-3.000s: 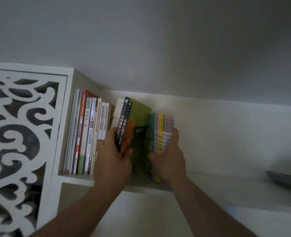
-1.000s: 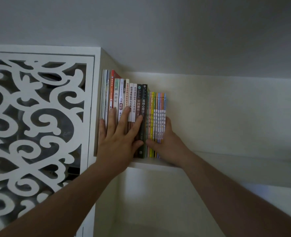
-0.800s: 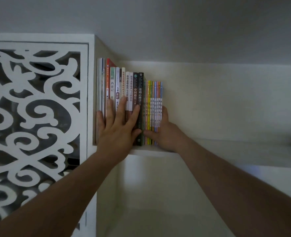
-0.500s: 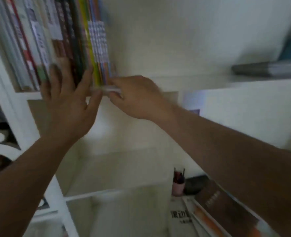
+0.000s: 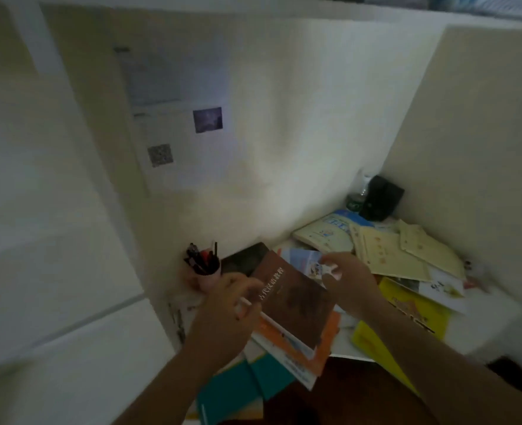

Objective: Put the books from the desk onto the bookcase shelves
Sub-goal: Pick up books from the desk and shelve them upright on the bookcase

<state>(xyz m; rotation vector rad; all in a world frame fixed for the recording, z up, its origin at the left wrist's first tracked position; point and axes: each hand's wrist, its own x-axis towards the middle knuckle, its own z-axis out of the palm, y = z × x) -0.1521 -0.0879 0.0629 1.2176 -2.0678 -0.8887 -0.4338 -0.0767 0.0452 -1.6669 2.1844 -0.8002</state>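
Observation:
Books lie scattered on the white desk (image 5: 486, 320). A brown book (image 5: 296, 305) with pale lettering tops an orange book (image 5: 321, 345) and a teal one (image 5: 244, 388). My left hand (image 5: 232, 305) hangs at the brown book's left edge with loosely curled fingers; whether it touches is blurred. My right hand (image 5: 348, 277) hovers over the book's far right corner, fingers relaxed, holding nothing. To the right lie cream booklets (image 5: 388, 256), a yellow book (image 5: 416, 314) and a pale green-and-blue book (image 5: 324, 234).
A pink pen cup (image 5: 204, 271) stands at the desk's back left, a dark flat object (image 5: 241, 259) beside it. A black box (image 5: 380, 200) and a bottle (image 5: 356, 200) sit in the back corner. White bookcase panels (image 5: 54, 210) rise on the left; a shelf edge (image 5: 437, 16) crosses above.
My view has swung down from the shelf's row of upright books to the desk. Both hands have left the shelved books and dropped to the brown book.

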